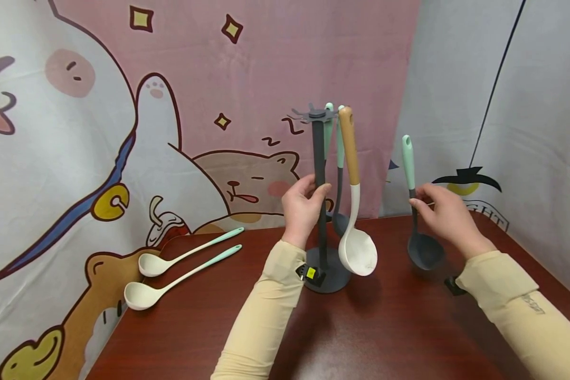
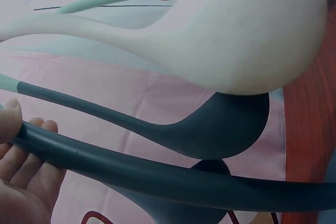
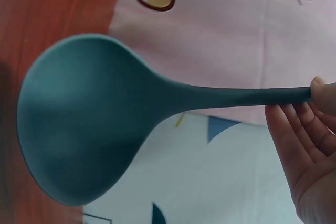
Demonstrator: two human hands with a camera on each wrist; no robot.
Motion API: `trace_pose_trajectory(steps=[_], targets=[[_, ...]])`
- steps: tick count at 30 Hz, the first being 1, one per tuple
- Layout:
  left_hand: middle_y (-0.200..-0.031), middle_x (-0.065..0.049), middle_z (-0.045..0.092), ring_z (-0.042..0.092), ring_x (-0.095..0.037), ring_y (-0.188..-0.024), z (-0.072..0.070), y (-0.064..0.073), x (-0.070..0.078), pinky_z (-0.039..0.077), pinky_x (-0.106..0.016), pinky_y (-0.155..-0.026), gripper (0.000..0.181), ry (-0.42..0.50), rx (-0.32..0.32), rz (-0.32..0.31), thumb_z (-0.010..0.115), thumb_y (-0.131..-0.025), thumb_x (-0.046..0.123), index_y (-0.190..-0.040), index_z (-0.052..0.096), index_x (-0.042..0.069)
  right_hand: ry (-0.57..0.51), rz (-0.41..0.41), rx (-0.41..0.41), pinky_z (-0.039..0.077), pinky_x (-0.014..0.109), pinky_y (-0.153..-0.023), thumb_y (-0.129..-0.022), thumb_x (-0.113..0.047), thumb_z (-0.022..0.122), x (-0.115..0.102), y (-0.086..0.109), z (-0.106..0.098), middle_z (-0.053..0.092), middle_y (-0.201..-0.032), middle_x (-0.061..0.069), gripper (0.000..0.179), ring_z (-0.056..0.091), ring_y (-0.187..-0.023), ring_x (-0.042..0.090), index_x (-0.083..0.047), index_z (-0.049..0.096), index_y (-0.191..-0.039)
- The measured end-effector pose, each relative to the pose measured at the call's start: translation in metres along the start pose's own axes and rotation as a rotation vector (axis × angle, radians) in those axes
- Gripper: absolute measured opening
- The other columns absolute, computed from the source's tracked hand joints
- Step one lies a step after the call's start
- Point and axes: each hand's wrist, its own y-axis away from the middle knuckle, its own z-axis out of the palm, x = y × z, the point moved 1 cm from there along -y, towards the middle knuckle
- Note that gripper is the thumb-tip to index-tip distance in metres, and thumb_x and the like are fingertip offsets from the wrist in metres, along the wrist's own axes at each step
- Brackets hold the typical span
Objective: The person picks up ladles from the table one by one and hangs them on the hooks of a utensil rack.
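My left hand grips the pole of a dark grey utensil stand at mid-height; in the left wrist view the pole runs between thumb and fingers. From the stand's hooks hangs a white ladle with a tan handle, bowl to the front. Behind it hang dark utensils with mint handles, one a ladle, another partly hidden. To the right of the stand, my right hand pinches a dark ladle with a mint handle by its neck. This ladle is upright, its bowl low.
Two white ladles with mint handles, a rear one and a front one, lie at the left of the red-brown table. A cartoon-printed cloth hangs behind the table, with a pale cloth at the right.
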Motion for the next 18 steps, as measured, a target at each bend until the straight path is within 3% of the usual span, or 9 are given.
trace_pose_trajectory(steps=[4, 7, 11, 15, 18], targets=[[-0.092, -0.006, 0.075, 0.072, -0.022, -0.075, 0.000, 0.000, 0.000, 0.057, -0.027, -0.065, 0.020, 0.004, 0.000, -0.001, 0.077, -0.088, 0.015, -0.106, 0.073, 0.006, -0.009, -0.032, 0.038, 0.053, 0.055, -0.073, -0.095, -0.008, 0.066, -0.012, 0.001, -0.005, 0.063, -0.094, 0.014, 0.010, 0.065, -0.086, 0.035, -0.003, 0.061, -0.102], [-0.092, -0.006, 0.075, 0.072, -0.027, -0.077, 0.000, 0.000, 0.001, 0.057, -0.027, -0.065, 0.021, 0.006, 0.000, -0.004, 0.076, -0.089, 0.015, -0.106, 0.073, 0.005, -0.005, -0.071, 0.076, 0.054, 0.034, -0.073, -0.093, -0.006, 0.068, -0.021, 0.002, -0.008, 0.063, -0.092, 0.009, 0.010, 0.063, -0.083, 0.026, -0.004, 0.062, -0.100], [-0.092, -0.006, 0.075, 0.072, -0.024, -0.075, 0.000, -0.001, 0.001, 0.057, -0.027, -0.064, 0.022, 0.008, 0.001, -0.006, 0.076, -0.089, 0.015, -0.107, 0.073, 0.003, -0.008, -0.118, 0.126, 0.042, 0.007, -0.069, -0.090, -0.003, 0.072, -0.032, 0.001, -0.011, 0.063, -0.089, 0.006, 0.012, 0.058, -0.079, 0.010, -0.005, 0.062, -0.098], [-0.092, -0.005, 0.075, 0.071, -0.017, -0.074, 0.000, -0.001, 0.002, 0.057, -0.027, -0.064, 0.021, -0.003, 0.003, -0.007, 0.076, -0.089, 0.015, -0.107, 0.073, 0.005, -0.027, -0.139, 0.149, 0.040, 0.004, -0.067, -0.088, -0.001, 0.072, -0.041, 0.002, -0.015, 0.063, -0.087, 0.007, 0.014, 0.055, -0.076, 0.002, -0.004, 0.062, -0.097], [-0.092, -0.005, 0.075, 0.072, -0.019, -0.075, 0.000, 0.000, 0.002, 0.057, -0.027, -0.064, 0.020, -0.007, 0.001, -0.006, 0.076, -0.089, 0.015, -0.106, 0.073, 0.006, -0.032, -0.137, 0.148, 0.040, 0.003, -0.067, -0.088, 0.000, 0.072, -0.046, 0.002, -0.017, 0.062, -0.086, 0.007, 0.014, 0.055, -0.075, 0.001, -0.003, 0.061, -0.097]])
